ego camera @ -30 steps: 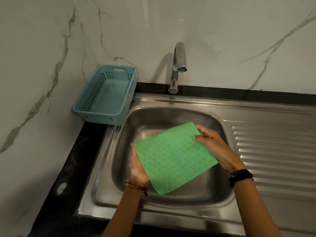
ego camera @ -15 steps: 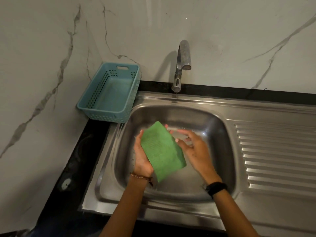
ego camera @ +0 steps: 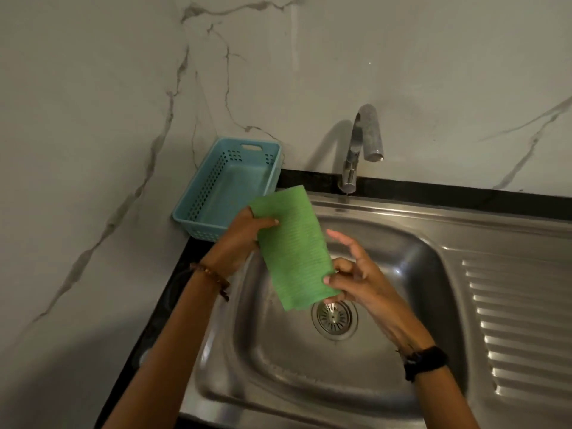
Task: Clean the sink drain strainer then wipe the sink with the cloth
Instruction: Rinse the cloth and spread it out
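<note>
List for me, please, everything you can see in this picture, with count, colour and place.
cloth: one, green, folded, held up over the sink's left side
drain strainer: one, steel, seated in the basin floor
sink: one, stainless steel, ribbed drainboard on the right
tap: one, chrome, behind the basin
basket: one, light blue, in the back-left corner
bracelet: one, brown beads, left wrist
watch: one, black, right wrist
left hand: grips the cloth's upper edge
right hand: pinches its lower edge

We see an empty blue basket [ego camera: 230, 193] in the marble corner. Our steel tap [ego camera: 360, 147] stands right of it.
</note>
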Demonstrator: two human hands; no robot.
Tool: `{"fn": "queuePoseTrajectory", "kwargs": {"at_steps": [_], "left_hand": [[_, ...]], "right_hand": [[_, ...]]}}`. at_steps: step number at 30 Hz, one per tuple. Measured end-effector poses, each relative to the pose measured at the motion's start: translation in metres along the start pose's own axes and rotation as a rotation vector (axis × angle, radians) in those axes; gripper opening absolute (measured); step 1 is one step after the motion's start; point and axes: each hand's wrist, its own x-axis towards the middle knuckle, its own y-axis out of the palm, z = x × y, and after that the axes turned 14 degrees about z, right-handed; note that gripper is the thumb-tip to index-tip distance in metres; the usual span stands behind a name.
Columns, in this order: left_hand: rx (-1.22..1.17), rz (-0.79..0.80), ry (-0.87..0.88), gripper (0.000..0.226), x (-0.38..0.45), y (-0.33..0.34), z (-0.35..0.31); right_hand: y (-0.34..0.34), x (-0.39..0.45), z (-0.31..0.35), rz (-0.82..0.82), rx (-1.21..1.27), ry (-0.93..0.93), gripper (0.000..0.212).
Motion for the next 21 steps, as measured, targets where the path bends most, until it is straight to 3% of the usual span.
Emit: {"fn": "queuePoseTrajectory", "kwargs": {"at_steps": [4, 9, 11, 15, 21], "left_hand": [[0.297, -0.057, 0.125, 0.034, 0.027, -0.048, -0.059], [0.824, -0.245, 0.265, 0.044, 0.083, -0.094, -0.107], [0.997, -0.232, 0.265, 0.043, 0.107, -0.105, -0.109], [1.142, -0.072, 0.184, 0.029, 0.145, -0.12, -0.083], [1.559, -0.12, -0.157, 0.043, 0.16, -0.134, -0.006]], "right_hand": [[0.02, 0.056, 0.037, 0.042, -0.171, -0.087, 0.069], [0.046, 0.143, 0.06, -0.168, -0.612, -0.102, 0.069], [0.055, 0.175, 0.06, -0.191, -0.745, -0.067, 0.069], [0.066, 0.227, 0.043, -0.182, -1.0, 0.15, 0.058], [0.07, 0.274, 0.011, -0.06, -1.355, 0.47, 0.031]]}}
